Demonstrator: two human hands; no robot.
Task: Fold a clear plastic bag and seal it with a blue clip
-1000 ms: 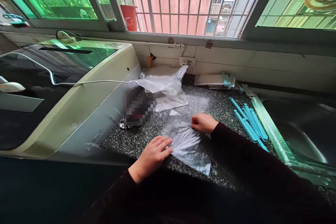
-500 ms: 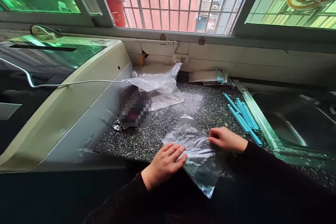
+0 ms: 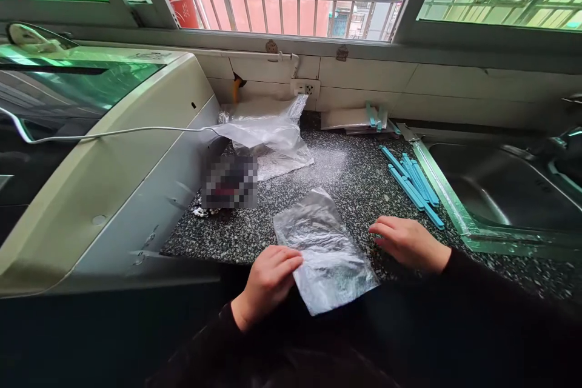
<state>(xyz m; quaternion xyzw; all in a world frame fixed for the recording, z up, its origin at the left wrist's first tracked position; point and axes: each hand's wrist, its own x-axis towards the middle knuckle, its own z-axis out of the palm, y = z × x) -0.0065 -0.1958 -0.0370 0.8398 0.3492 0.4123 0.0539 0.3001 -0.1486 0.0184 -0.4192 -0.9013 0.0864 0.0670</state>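
Observation:
A crinkled clear plastic bag [image 3: 330, 254] lies on the speckled countertop, its near end reaching over the front edge. My left hand [image 3: 270, 279] grips its left edge, fingers closed together and the thumb largely hidden. To the right of the bag, my right hand [image 3: 407, 242] hovers apart from it, fingers loosely spread with nothing visible in them. Beyond that hand is a loose pile of blue sealing strips [image 3: 413, 185].
A sink [image 3: 482, 188] is at the right. A white-sided machine [image 3: 150, 176] fills the left, with a blurred dark item [image 3: 230, 182] beside it. More plastic bags [image 3: 268, 139] lie at the back, near flat packets [image 3: 348, 118] with blue strips.
The bag has turned and flattened on the counter. My right hand has let go of it and moved right; my left hand has shifted to its left edge. The view tilted slightly down.

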